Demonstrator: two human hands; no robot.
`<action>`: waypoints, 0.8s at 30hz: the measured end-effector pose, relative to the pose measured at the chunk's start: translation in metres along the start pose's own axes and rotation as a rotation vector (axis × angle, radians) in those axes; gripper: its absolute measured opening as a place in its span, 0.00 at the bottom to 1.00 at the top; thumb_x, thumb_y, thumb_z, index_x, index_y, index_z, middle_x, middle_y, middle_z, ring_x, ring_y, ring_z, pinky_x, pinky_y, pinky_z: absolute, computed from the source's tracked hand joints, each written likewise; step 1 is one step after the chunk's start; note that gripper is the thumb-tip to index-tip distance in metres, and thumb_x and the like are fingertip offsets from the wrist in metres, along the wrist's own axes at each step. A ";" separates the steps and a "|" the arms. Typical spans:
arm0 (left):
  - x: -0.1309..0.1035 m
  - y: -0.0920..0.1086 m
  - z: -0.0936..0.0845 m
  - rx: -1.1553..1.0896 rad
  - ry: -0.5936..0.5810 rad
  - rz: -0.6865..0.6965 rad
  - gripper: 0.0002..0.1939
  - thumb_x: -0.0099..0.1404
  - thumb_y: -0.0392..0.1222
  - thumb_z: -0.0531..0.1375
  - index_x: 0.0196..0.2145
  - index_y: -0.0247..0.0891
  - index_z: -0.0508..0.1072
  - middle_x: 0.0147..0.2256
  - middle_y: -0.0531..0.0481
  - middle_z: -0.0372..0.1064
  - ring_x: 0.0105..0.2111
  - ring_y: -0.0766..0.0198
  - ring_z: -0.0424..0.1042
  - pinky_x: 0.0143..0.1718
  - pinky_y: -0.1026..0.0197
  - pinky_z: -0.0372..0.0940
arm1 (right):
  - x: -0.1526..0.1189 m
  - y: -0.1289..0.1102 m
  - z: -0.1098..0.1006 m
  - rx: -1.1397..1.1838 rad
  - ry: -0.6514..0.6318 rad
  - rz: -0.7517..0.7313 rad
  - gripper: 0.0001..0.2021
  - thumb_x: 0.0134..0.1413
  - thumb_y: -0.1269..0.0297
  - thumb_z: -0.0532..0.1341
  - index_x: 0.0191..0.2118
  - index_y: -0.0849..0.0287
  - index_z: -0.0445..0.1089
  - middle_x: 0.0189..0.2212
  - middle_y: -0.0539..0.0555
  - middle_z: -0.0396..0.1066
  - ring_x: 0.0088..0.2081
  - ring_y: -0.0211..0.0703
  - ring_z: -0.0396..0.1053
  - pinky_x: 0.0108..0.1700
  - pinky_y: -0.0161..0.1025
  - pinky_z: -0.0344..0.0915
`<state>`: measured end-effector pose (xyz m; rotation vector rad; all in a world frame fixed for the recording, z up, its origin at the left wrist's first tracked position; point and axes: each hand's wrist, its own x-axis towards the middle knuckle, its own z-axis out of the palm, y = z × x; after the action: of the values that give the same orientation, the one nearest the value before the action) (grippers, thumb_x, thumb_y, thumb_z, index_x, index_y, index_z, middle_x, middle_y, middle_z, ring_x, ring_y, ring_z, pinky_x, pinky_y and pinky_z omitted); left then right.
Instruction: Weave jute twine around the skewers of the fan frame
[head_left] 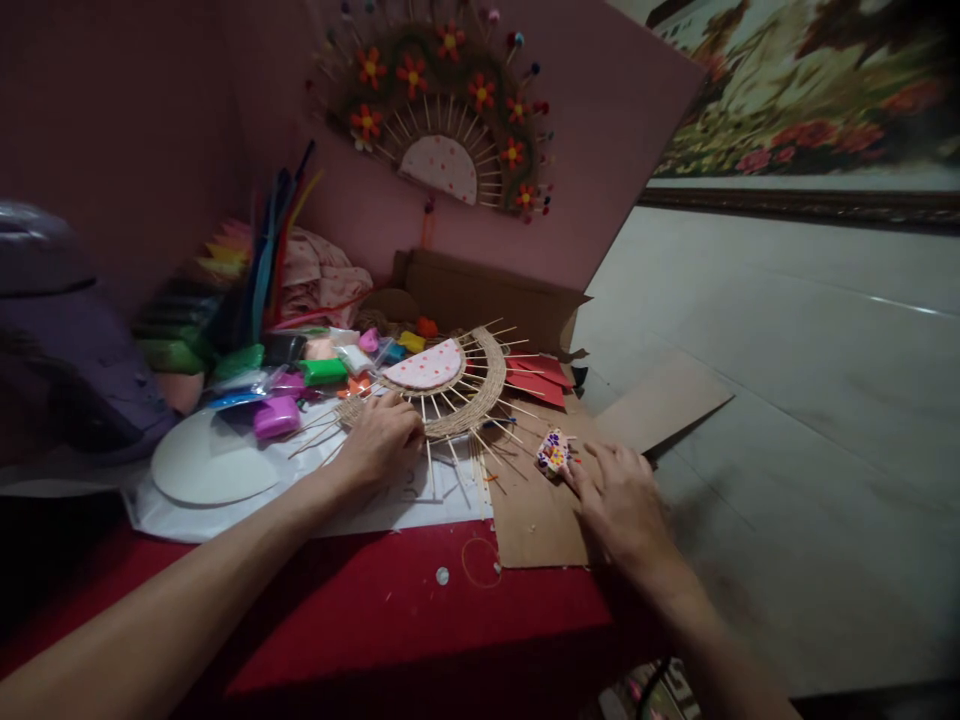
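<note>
A half-round craft (491,380) of twine-wrapped arcs and radiating thin sticks lies on white paper. Its inner half-disc (431,366) is covered in white cloth with red dots. My left hand (386,435) is closed on its near left edge, the fingertips partly hidden. On a cardboard sheet (536,525) to the right lies a small white piece with purple and orange flower patterns (553,454). My right hand (622,500) is beside this piece, its fingers stretched out and apart, the nearest fingertip at its lower right edge.
Colourful clay packets (322,372) crowd the back left, behind a white disc (214,458). A purple bag (71,340) stands far left. Red sheets (540,378) lie by a cardboard box (480,290). A finished-looking flowered half-round piece (439,110) hangs above. The red tablecloth (360,590) covers the front.
</note>
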<state>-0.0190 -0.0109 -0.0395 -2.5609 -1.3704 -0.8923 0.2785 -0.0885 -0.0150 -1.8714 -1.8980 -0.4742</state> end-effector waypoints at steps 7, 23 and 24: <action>0.001 0.002 -0.004 -0.012 -0.038 -0.005 0.07 0.57 0.32 0.56 0.23 0.37 0.71 0.27 0.47 0.69 0.37 0.57 0.62 0.40 0.55 0.57 | 0.000 0.036 0.031 0.060 -0.302 -0.056 0.18 0.62 0.58 0.49 0.50 0.63 0.65 0.45 0.64 0.69 0.46 0.53 0.67 0.44 0.45 0.61; 0.000 0.003 -0.003 -0.019 -0.031 0.006 0.08 0.56 0.31 0.56 0.22 0.37 0.70 0.27 0.48 0.69 0.36 0.58 0.62 0.38 0.56 0.56 | -0.008 -0.042 -0.028 1.378 -0.531 0.505 0.20 0.40 0.50 0.68 0.28 0.58 0.59 0.16 0.43 0.56 0.15 0.28 0.49 0.15 0.29 0.45; 0.000 0.003 -0.002 -0.019 -0.025 0.010 0.08 0.56 0.31 0.56 0.22 0.37 0.70 0.27 0.48 0.69 0.36 0.58 0.62 0.38 0.56 0.56 | -0.009 -0.052 -0.028 1.387 -0.610 0.468 0.20 0.41 0.51 0.67 0.27 0.58 0.59 0.14 0.42 0.54 0.14 0.27 0.46 0.14 0.29 0.42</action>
<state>-0.0174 -0.0135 -0.0368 -2.5993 -1.3612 -0.8797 0.2282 -0.1127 0.0074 -1.3294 -1.2636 1.3455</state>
